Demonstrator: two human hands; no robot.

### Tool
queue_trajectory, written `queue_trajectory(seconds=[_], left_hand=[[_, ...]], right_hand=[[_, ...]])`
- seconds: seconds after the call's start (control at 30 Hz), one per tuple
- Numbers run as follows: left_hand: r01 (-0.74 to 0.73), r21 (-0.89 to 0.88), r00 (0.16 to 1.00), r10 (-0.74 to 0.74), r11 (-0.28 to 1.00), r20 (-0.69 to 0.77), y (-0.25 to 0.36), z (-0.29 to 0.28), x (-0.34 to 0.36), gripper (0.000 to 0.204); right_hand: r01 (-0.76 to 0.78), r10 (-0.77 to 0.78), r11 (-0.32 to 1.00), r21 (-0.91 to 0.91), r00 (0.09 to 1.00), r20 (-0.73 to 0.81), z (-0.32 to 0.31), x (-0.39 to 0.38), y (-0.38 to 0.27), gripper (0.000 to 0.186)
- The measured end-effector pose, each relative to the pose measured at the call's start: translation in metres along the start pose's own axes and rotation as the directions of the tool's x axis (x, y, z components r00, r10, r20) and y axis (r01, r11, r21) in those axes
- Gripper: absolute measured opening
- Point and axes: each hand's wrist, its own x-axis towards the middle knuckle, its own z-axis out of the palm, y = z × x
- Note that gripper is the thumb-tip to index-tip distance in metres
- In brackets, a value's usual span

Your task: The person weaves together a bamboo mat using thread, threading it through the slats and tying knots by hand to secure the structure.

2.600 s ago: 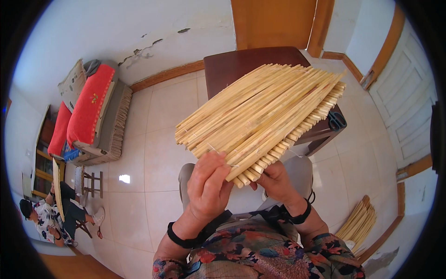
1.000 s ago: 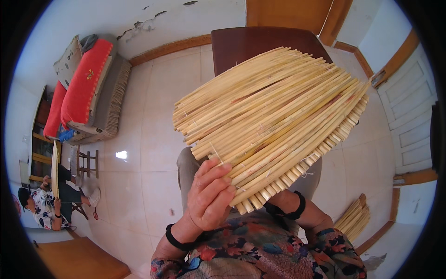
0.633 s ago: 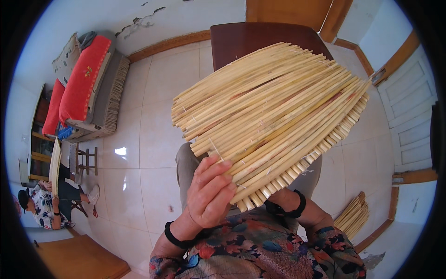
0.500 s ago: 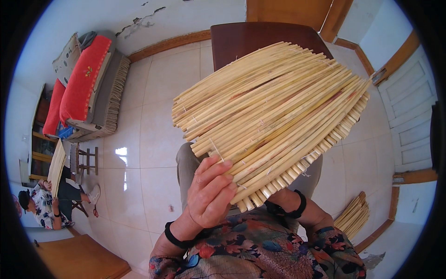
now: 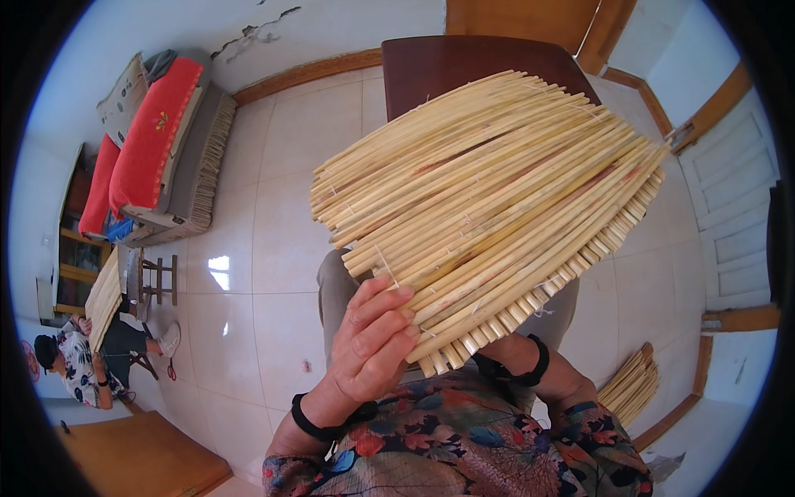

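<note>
Head view, near to far. At 6 o'clock, the person's flower-patterned sleeves; a black band [image 5: 313, 422] circles the left wrist and a black bracelet [image 5: 534, 364] the right. The left hand [image 5: 373, 340] rises from 7 o'clock, fingers close together and curled onto the lower edge of a reed mat [image 5: 484, 207], thumb side against the cut ends. The right hand [image 5: 507, 349] is almost wholly hidden behind the mat; only its wrist shows, so whether its fingers are apart or clamped cannot be told. The mat, a panel of pale straw-coloured stalks bound side by side with thin thread, fills the centre, held up in front of the person and slanting from 8 o'clock up toward 2 o'clock. Behind it, grey-trousered knees and a dark brown table [image 5: 472, 62] at 12 o'clock. A bundle of loose reeds [image 5: 631, 385] lies on the tiled floor at 4 o'clock. At 10 o'clock, a bench with red cushions [image 5: 153, 141]. At 8 o'clock, another person [image 5: 79, 364] sits low beside a further mat [image 5: 103, 298].
</note>
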Motion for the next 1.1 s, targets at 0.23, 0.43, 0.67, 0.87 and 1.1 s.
queue_trajectory(seconds=[0.23,0.43,0.67,0.87,1.1], left_hand=[[0.005,-0.011,1.000,-0.005,1.000,-0.010,0.001,0.001,-0.004,0.028],[0.011,-0.016,1.000,-0.012,1.000,-0.029,-0.002,0.001,-0.008,0.026],[0.019,-0.029,0.999,-0.020,0.999,-0.033,-0.002,-0.001,-0.008,0.026],[0.021,-0.013,0.999,-0.022,1.000,-0.039,-0.004,0.002,-0.015,0.024],[0.033,-0.016,0.999,-0.034,0.999,-0.007,-0.010,0.011,-0.022,0.021]], right_hand=[[0.026,-0.025,0.995,0.100,1.000,-0.011,0.002,-0.002,0.006,0.049],[0.040,-0.038,0.987,0.156,0.999,-0.015,0.003,-0.002,0.010,0.049],[0.052,-0.047,0.977,0.207,0.998,-0.029,0.002,-0.002,0.013,0.049],[0.067,-0.061,0.967,0.245,0.998,-0.030,0.003,0.001,0.019,0.049],[0.078,-0.069,0.965,0.250,0.997,-0.045,0.000,-0.001,0.021,0.047]])
